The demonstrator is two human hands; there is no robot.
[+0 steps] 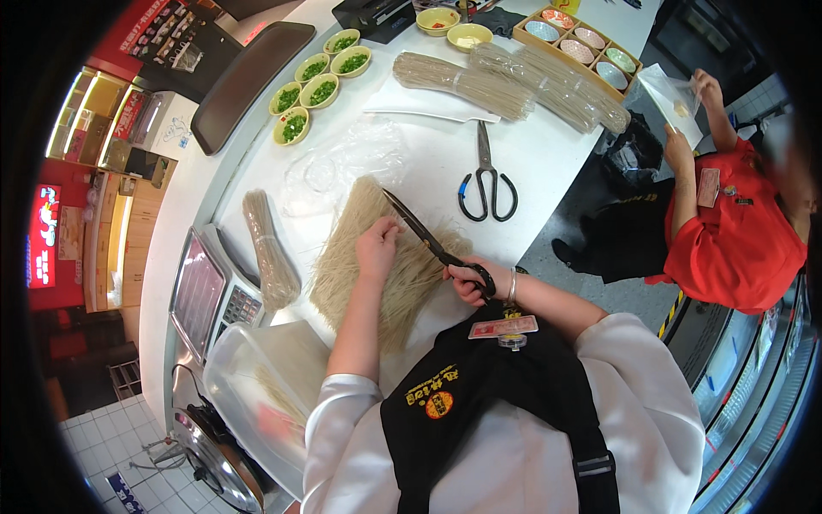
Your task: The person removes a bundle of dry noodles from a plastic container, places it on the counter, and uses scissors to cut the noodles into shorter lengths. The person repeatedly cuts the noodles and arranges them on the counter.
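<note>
My right hand point(471, 281) is closed around the black handles of a pair of scissors point(414, 226). The blades point up and to the left, over a loose heap of dry, thin noodles point(347, 273) on the white table. Close to the blades, my left hand point(377, 247) is above the noodles with its fingers bent together. Whether strands are pinched in its fingertips is too small to tell. Further up the table lies a second pair of scissors point(486, 173) with black handles, one marked with blue. Crumpled clear plastic wrap point(347, 164) is spread beyond the heap.
A wrapped noodle bundle point(270, 250), a digital scale point(218, 289) and a translucent plastic bin point(257, 360) are to the left. Further back are bowls of chopped green herbs point(320, 92), more noodle bundles point(462, 83) and a wooden divided box point(578, 48). A co-worker in red point(725, 225) stands right.
</note>
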